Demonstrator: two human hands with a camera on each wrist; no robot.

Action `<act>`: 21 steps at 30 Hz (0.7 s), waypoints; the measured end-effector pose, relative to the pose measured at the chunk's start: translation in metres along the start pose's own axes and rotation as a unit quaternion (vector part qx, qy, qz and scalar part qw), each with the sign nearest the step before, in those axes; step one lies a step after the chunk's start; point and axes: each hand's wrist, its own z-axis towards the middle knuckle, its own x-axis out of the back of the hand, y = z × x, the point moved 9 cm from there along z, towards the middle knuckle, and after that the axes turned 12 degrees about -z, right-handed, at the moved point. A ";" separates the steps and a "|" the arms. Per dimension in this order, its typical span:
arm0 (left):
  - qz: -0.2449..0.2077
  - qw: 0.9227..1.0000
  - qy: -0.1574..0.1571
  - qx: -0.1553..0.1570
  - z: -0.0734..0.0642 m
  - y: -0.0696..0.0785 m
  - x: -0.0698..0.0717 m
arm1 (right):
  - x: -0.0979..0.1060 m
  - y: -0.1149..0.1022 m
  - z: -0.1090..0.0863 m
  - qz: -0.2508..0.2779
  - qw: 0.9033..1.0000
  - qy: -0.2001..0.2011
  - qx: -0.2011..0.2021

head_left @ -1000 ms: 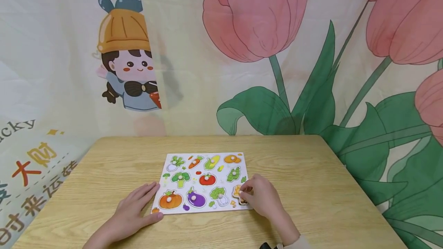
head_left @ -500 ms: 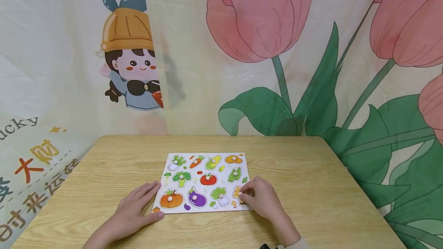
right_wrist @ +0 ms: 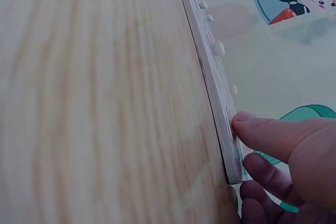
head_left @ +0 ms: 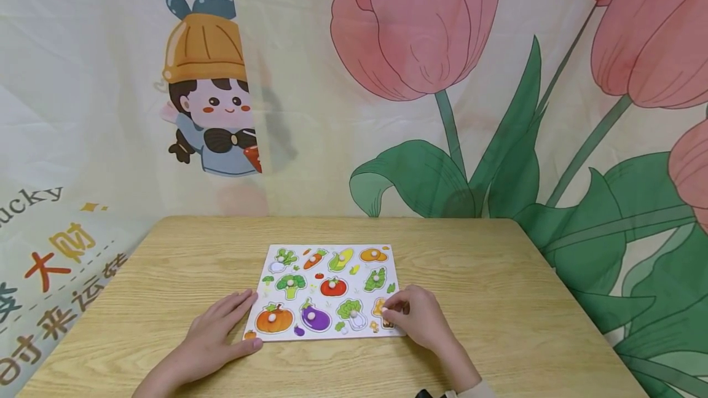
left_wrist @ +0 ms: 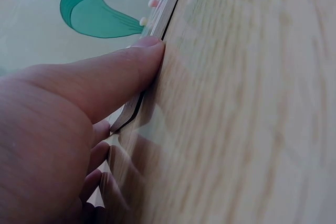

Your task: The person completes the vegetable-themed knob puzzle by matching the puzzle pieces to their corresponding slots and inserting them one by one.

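Note:
A white wooden vegetable puzzle board (head_left: pixel 326 335) lies flat on the table. Knobbed pieces sit in it, among them a pumpkin (head_left: pixel 282 323), an eggplant (head_left: pixel 319 319) and a tomato (head_left: pixel 338 288). My left hand (head_left: pixel 212 333) rests at the board's left side, its fingers extended along the edge and its thumb against the front corner. At the front right corner, my right hand (head_left: pixel 419 318) pinches the knob of the mushroom puzzle piece (head_left: pixel 378 304), which lies level in its place and is partly hidden by the fingers. Knobs (right_wrist: pixel 217 48) stand up along the board in the right wrist view.
The wooden table (head_left: pixel 498 281) extends around the board on all sides. Behind it hangs a cloth backdrop (head_left: pixel 298 109) with tulips and a cartoon figure. Something small and black (head_left: pixel 423 394) shows at the bottom edge near the right sleeve (head_left: pixel 480 389).
The mushroom piece, tilted and raised a second ago, now lies flat in the board under my right fingers. My left hand stays put; the head view has shifted slightly.

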 end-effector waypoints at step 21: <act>0.000 1.000 0.001 -0.004 0.000 -0.001 -0.001 | -0.003 0.000 0.000 -0.008 1.000 -0.007 0.006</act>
